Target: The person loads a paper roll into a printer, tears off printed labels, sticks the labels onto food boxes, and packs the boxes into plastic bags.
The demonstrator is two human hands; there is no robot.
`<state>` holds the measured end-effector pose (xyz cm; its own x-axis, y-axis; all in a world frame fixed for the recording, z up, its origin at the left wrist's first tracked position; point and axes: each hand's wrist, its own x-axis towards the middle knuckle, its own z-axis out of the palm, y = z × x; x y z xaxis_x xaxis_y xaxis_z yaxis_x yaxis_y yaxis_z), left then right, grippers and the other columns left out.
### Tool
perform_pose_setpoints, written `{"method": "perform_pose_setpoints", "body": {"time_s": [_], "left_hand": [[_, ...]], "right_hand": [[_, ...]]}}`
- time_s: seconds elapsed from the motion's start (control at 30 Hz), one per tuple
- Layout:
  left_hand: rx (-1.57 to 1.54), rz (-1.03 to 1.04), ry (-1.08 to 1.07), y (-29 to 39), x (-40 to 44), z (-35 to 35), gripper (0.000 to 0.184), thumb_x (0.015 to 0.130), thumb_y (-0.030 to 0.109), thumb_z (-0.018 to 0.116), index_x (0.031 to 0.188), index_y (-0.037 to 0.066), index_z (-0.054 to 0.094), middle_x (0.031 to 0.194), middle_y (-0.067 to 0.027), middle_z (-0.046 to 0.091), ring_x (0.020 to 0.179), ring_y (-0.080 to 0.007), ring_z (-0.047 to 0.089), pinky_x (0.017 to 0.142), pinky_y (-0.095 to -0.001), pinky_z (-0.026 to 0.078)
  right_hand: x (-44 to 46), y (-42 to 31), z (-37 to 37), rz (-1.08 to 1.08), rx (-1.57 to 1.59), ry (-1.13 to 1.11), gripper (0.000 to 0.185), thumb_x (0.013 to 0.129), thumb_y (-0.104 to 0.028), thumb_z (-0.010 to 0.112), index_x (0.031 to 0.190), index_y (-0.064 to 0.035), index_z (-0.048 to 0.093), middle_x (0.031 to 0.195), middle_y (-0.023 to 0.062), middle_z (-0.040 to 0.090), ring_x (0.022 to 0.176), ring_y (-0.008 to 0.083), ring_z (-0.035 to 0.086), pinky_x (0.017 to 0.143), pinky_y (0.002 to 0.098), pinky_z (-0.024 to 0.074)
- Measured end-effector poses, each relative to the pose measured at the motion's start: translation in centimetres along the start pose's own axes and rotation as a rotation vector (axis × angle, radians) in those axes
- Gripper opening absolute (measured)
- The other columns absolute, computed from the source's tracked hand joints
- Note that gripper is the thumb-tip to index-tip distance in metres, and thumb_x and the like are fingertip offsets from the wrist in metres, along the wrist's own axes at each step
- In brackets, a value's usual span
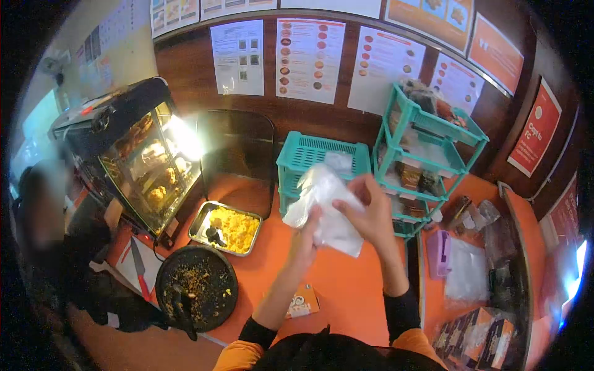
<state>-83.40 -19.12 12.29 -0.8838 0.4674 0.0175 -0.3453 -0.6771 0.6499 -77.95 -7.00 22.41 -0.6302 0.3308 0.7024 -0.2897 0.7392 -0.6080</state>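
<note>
Brown wall panelling [247, 111] hung with printed sheets [309, 59] rises behind an orange desk [346, 290], where a teal basket [322, 145] stands just beyond the fingers. White translucent plastic bags [331, 216], seemingly a loose bundle, are held up above the desk, between the two hands. Their long axis slants from the upper left, farther out, to a lower-right corner nearer the body. The left hand [302, 241] pinches the near left edge, thumb on top. The right hand [371, 213] comes from the other side, its thumb against the upper face and its other fingers bent at the right edge; whether they close on a layer cannot be told. Both hands are about equally near. Left of the fingers lies a metal tray [249, 250] of yellow food; nearer the body, a small orange-and-white box [303, 302].
</note>
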Motion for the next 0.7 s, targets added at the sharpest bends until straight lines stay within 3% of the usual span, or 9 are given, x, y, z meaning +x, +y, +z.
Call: {"method": "perform_pose_setpoints", "body": {"time_s": [0.07,0.1,0.23,0.33,0.4,0.43,0.5,0.6,0.7], "left_hand": [[0.040,0.034,-0.010,-1.2,-3.3,0.3,0.052,0.095,0.031,0.066,0.137,0.009,0.046,0.127,-0.0066,0.057,0.117,-0.0191,0.057,0.093,-0.0356,0.052],[0.102,0.085,0.009,-2.0,-4.6,0.3,0.052,0.096,0.033,0.063,0.138,0.008,0.045,0.128,-0.0070,0.057,0.116,-0.0185,0.057,0.095,-0.0361,0.051],[0.090,0.004,0.053,-3.6,-9.1,-1.0,0.051,0.098,0.033,0.060,0.139,0.008,0.043,0.130,-0.0083,0.055,0.117,-0.0202,0.057,0.099,-0.0387,0.049],[-0.087,0.024,0.040,-4.5,-12.2,-1.8,0.048,0.100,0.033,0.057,0.138,0.008,0.043,0.130,-0.0094,0.055,0.119,-0.0222,0.056,0.102,-0.0410,0.047],[-0.104,-0.037,0.089,-4.6,-14.2,-2.6,0.045,0.101,0.032,0.054,0.137,0.007,0.043,0.130,-0.0097,0.055,0.120,-0.0238,0.056,0.102,-0.0419,0.047],[-0.104,-0.031,0.100,-4.5,-15.1,-2.8,0.045,0.101,0.032,0.054,0.137,0.007,0.043,0.130,-0.0097,0.055,0.120,-0.0238,0.056,0.102,-0.0419,0.047],[-0.151,-0.005,0.020,-4.5,-16.4,-2.9,0.047,0.101,0.033,0.054,0.137,0.006,0.043,0.131,-0.0103,0.055,0.121,-0.0244,0.055,0.102,-0.0422,0.046],[-0.070,0.031,0.009,-5.2,-17.1,-2.3,0.048,0.101,0.035,0.052,0.137,0.004,0.042,0.132,-0.0114,0.054,0.122,-0.0249,0.054,0.103,-0.0431,0.046],[-0.047,0.045,-0.040,-4.9,-17.8,-0.9,0.050,0.102,0.038,0.049,0.137,0.003,0.042,0.133,-0.0128,0.054,0.121,-0.0252,0.056,0.103,-0.0431,0.047]], "right_hand": [[-2.8,0.5,-1.8,0.175,0.070,-0.077,0.021,0.074,-0.011,0.080,0.084,0.0006,0.066,0.070,0.0087,0.066,0.065,0.0200,0.063,0.065,0.0317,0.0502],[-3.8,0.5,-2.7,0.211,0.166,-0.074,0.016,0.077,-0.010,0.077,0.084,0.0007,0.067,0.070,0.0069,0.066,0.066,0.0137,0.063,0.062,0.0282,0.0487],[-7.0,1.8,-5.8,0.239,0.333,-0.099,0.011,0.081,-0.010,0.073,0.084,0.0002,0.069,0.072,0.0042,0.065,0.066,0.0104,0.060,0.062,0.0255,0.0470],[-8.0,4.9,-9.1,0.114,0.259,-0.081,0.008,0.086,-0.010,0.068,0.084,-0.0019,0.069,0.073,0.0024,0.065,0.064,0.0100,0.058,0.062,0.0240,0.0469],[-7.9,5.9,-10.9,0.578,0.632,0.107,0.008,0.088,-0.011,0.066,0.089,-0.0030,0.067,0.083,0.0036,0.066,0.075,0.0112,0.059,0.071,0.0263,0.0487],[-8.3,5.5,-11.1,0.582,0.637,0.096,0.008,0.088,-0.011,0.066,0.089,-0.0030,0.067,0.083,0.0036,0.066,0.075,0.0112,0.059,0.071,0.0263,0.0487],[-8.5,4.6,-11.7,0.385,0.459,0.327,0.014,0.090,-0.015,0.067,0.096,-0.0032,0.063,0.085,0.0047,0.066,0.081,0.0112,0.061,0.076,0.0278,0.0501],[-12.6,0.9,-7.2,0.055,0.219,0.098,0.027,0.085,-0.017,0.075,0.101,-0.0022,0.060,0.079,0.0040,0.067,0.075,0.0111,0.063,0.071,0.0251,0.0507],[-14.3,0.2,-6.4,0.193,0.323,-0.107,0.029,0.081,-0.012,0.079,0.100,-0.0016,0.060,0.076,0.0032,0.067,0.071,0.0113,0.064,0.068,0.0247,0.0510]]}}
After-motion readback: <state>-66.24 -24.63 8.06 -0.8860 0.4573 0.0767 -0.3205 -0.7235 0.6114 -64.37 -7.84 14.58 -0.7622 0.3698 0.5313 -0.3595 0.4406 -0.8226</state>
